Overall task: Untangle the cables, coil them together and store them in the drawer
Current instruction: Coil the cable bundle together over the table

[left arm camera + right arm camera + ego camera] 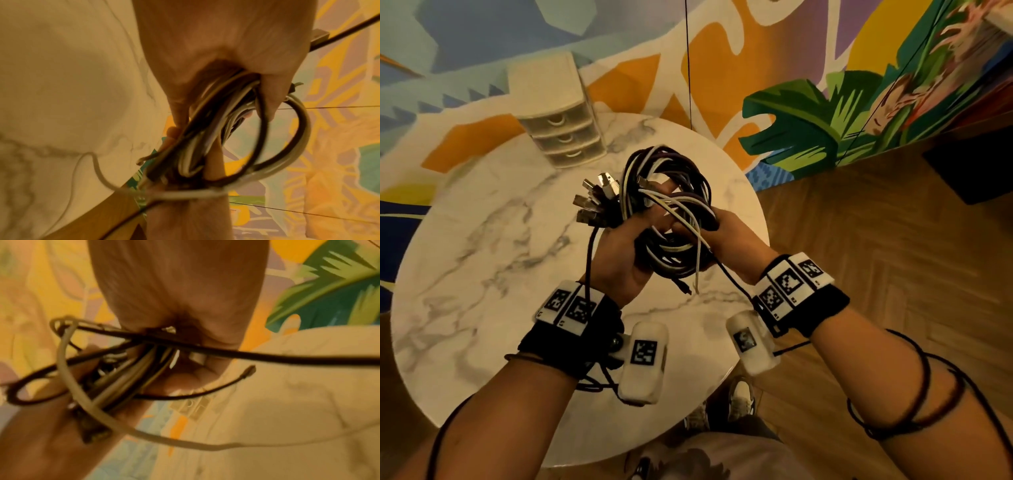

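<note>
**Both hands wrapped up in the cable coil above the table**

So the left hand (619, 253) is sitting palm-up-ish with its fingers curling round one side of the cable coil (671, 205), and it's also clamping the bunch of USB plugs (594, 200) that are fanning out past its fingertips toward the left. The right hand (726, 236) is coming in from the other side, fingers closing around the opposite edge of the same coil, thumb tucking in over the strands. Both forearms are angling inward so the hands are nearly touching, with the coil between them, held up over the table (482, 240) and not resting on it.

A few loose ends are dangling: a white cable end (697, 277) and a black cable end (685, 287) are hanging below the coil, and another black strand is trailing down past the left wrist.

The drawer unit (561, 126) is standing at the far edge of the table, well apart from the hands, all three drawers looking closed.

Hard bits: both wrist views are pretty blurry, so I can't count the cables or tell how neatly the loops are lying. The fingertips are mostly buried in the strands.
</note>
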